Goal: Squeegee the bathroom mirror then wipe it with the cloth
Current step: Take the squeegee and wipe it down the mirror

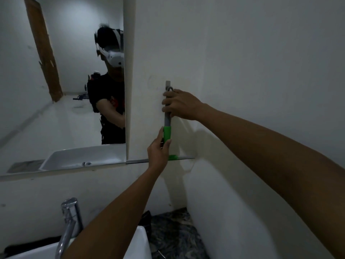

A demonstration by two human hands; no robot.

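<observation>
Two hands on squeegee (167, 126), hung from wall hook (167, 84) right of mirror (61, 90). Right hand (182, 104) fingers wrapped around grey upper handle; left hand (158, 149) fingers pinching green grip. Risks: loop snagging on hook, squeegee dropping toward basin (143, 240) below. Cloth not identifiable.

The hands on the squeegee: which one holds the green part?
The left hand, lower one, grips the squeegee on green; the right hand holds grey above.
</observation>
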